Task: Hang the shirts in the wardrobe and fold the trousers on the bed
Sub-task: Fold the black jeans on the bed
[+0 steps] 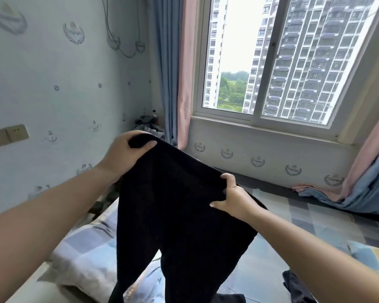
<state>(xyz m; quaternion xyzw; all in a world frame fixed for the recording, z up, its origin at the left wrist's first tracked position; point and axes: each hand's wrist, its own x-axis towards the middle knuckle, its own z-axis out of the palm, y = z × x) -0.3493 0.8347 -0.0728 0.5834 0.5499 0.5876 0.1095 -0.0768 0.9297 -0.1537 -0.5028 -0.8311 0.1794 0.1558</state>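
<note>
A pair of black trousers (179, 215) hangs in the air above the bed (293, 232), waistband up and both legs dangling toward the bottom edge of the view. My left hand (123, 156) grips the far left corner of the waistband, thumb over the cloth. My right hand (232, 197) grips the near right corner, fingers curled over the edge. The waistband is stretched between the two hands. The trouser hems are out of view.
The bed has a checked blue-grey sheet and a pillow (83, 254) at the left by the wall. Dark clothes (298, 287) lie at the bottom right. A window (267, 62) with blue and pink curtains (173, 73) faces me; a heap of things (149, 125) sits in the corner.
</note>
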